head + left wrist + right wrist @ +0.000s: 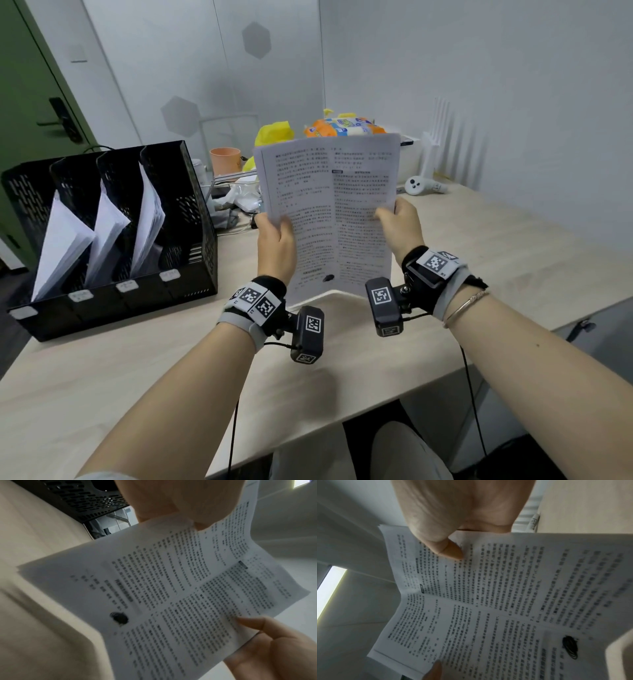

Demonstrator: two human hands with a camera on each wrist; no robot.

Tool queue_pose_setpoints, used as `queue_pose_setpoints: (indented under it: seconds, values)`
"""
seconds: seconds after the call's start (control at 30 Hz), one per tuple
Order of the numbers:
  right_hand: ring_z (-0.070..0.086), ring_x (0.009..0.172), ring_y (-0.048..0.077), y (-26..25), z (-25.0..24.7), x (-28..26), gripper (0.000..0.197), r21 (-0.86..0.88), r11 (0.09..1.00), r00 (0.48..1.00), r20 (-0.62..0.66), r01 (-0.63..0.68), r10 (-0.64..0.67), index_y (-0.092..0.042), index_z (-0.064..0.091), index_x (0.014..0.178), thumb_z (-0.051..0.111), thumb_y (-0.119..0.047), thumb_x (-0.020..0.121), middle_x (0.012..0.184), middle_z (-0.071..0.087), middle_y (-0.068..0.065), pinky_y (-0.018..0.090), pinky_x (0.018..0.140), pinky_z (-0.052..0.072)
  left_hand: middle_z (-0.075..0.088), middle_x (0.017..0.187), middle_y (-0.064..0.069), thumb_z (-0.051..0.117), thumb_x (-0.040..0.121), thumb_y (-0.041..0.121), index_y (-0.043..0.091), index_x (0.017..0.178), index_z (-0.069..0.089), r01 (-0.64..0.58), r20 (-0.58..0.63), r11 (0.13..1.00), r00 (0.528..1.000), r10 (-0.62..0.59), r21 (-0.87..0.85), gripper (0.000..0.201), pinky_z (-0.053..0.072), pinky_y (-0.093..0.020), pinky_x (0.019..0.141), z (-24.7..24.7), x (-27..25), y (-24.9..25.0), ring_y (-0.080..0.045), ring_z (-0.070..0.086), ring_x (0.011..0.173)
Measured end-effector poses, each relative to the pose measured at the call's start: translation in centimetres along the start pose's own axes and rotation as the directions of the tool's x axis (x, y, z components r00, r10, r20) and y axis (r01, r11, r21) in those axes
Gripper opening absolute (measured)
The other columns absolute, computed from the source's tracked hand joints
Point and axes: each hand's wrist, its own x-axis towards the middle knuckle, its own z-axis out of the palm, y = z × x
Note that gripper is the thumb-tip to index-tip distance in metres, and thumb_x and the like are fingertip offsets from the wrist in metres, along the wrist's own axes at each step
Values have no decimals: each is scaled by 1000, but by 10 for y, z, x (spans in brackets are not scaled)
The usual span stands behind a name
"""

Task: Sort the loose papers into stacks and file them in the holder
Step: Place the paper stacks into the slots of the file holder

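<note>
I hold a stack of printed papers [329, 212] upright above the wooden desk [137, 370], its lower edge touching the desk. My left hand [275, 240] grips its left edge and my right hand [399, 222] grips its right edge, thumbs on the printed face. The top sheet has two text columns, a centre crease and a black scribble near the bottom [119, 618]. The same papers [496, 595] fill the right wrist view under my right thumb [447, 549]. The black mesh file holder [191, 219] stands at the left with white papers [106, 236] leaning in three slots.
Behind the papers lie an orange cup [225, 161], yellow and orange snack packets [342, 126] and clear plastic clutter [239, 198]. A white controller [423, 186] and a white rack [436, 137] sit at the back right. The desk's front edge [342, 421] is near my lap.
</note>
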Motion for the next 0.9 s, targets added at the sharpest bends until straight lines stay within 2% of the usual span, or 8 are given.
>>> queue_pose_setpoints:
  seconds: [0.07,0.2,0.33,0.47,0.57,0.7,0.8,0.9]
  values:
    - [59,84,15,-7,-2,2,17,-7,999,999,-13,47,-47,-5,62,94,48,1,86,91,64,3,25,73,48,46,97,11,38,101,20,11,107,29,-31,-19,999,999,30,-34,15,47,-12,71,0,1,5,1,52,89]
    - [60,89,13,-3,-3,1,21,-38,998,998,16,59,-58,-10,59,102,53,0,84,99,64,2,23,74,50,47,110,-3,40,98,11,15,108,26,-38,-37,999,999,38,7,18,49,-36,86,-1,10,10,-23,52,105]
    - [61,91,17,1,-2,-3,17,-36,999,999,38,33,-31,-10,63,92,51,1,86,95,67,4,36,85,50,47,114,-10,41,95,6,11,105,25,-10,-46,1000,999,11,24,19,46,-30,80,0,10,10,-25,52,105]
    - [60,83,16,-13,-4,0,12,-1,995,995,21,95,-95,4,62,91,52,-2,87,90,67,11,35,80,50,46,118,-13,42,93,5,15,105,23,-84,-84,996,993,81,-35,24,51,-25,82,-1,15,14,-22,51,108]
    - [60,86,12,-8,-3,-2,17,-31,996,994,76,81,-78,-8,61,96,52,2,85,96,65,3,30,79,49,48,120,-13,47,90,5,14,113,26,-47,-29,998,998,48,40,32,51,-39,91,-4,15,8,-26,52,111]
    - [57,86,14,5,-2,-16,35,-93,995,984,179,27,-10,-24,57,80,45,9,82,91,62,1,30,80,45,49,119,-10,49,89,2,2,122,27,30,47,988,998,-37,150,40,47,-39,94,-2,4,-7,-26,52,111]
    - [60,94,17,5,-1,-11,25,-73,997,988,150,-13,23,-17,60,92,47,3,84,96,65,-2,32,84,48,47,114,-7,47,90,1,1,119,27,34,14,992,999,-36,125,35,47,-36,90,-1,5,-3,-23,50,107]
    - [61,99,20,0,-2,-3,25,-45,999,997,82,-2,5,-7,60,106,47,0,86,106,66,5,35,88,50,46,109,-5,47,91,1,8,107,27,-30,-31,997,999,33,75,26,42,-23,78,0,6,9,-19,48,101]
